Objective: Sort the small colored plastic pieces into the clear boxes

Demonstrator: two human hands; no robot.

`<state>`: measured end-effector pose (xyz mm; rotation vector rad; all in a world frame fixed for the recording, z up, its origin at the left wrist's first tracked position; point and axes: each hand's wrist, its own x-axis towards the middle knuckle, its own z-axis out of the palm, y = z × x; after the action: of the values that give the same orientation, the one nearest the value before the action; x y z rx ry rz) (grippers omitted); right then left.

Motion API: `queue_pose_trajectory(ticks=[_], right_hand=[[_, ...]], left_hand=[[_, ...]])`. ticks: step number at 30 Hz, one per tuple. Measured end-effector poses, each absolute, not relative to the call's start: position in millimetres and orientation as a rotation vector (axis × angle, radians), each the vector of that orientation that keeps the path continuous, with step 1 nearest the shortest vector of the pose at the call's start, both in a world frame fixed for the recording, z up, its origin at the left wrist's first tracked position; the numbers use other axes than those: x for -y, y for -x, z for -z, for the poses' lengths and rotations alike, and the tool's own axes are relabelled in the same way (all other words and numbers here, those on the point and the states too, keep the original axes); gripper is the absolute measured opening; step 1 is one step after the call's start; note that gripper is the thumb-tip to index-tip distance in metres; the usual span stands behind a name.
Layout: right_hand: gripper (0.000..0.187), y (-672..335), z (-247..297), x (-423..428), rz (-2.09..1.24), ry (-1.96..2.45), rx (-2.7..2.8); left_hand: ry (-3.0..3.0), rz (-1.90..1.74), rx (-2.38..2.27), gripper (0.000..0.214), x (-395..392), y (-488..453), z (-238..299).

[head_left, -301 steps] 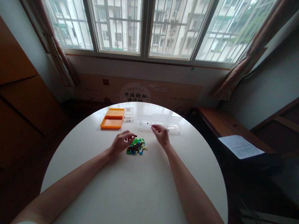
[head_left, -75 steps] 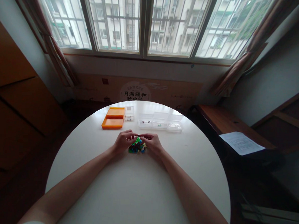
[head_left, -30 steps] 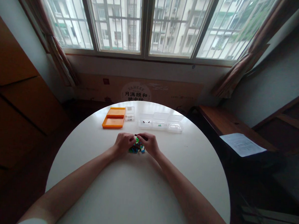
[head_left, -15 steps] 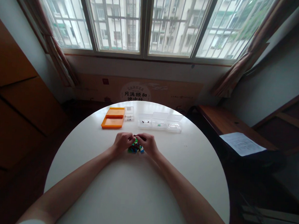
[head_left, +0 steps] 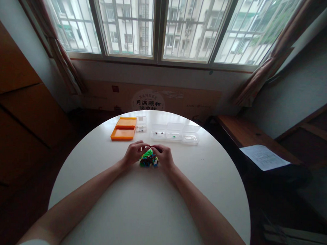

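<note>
Small plastic building pieces (head_left: 150,160) in green, blue, brown and yellow sit in a heap on the white round table (head_left: 137,209). Whether any of them are joined together I cannot tell. On the heap's left, my left hand (head_left: 134,152) is closed, its thumb and fingers bent in toward the far side of the pieces. My right hand (head_left: 164,156) curls in from the right, fingers pinched together. The fingertips of both hands meet just beyond the heap. Anything between them is too small or hidden to make out.
An orange tray (head_left: 123,137) with its lid up stands at the back left, beside a small clear case (head_left: 141,129). Open clear boxes (head_left: 190,139) stand to the right; some hold a few dark or green bits. A paper sheet (head_left: 264,157) lies off the table's right side.
Both hands have shifted slightly away from the heap, so more of the green pieces shows. The left fingers have straightened a little. The boxes and tray have stayed in place.
</note>
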<state>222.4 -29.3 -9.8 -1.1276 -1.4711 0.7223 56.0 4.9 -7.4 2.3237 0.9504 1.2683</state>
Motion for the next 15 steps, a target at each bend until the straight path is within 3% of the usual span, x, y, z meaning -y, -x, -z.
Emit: queue_pose_trajectory(ticks=[9, 15], right_hand=[[0.04, -227, -5, 35, -1.534, 0.871, 0.947], [0.043, -228, -10, 42, -1.697, 0.797, 0.98]], left_hand=[[-2.03, -1.372, -1.022, 0.025, -13, -55, 5], [-2.027, -1.338, -1.031, 0.024, -14, -55, 8]])
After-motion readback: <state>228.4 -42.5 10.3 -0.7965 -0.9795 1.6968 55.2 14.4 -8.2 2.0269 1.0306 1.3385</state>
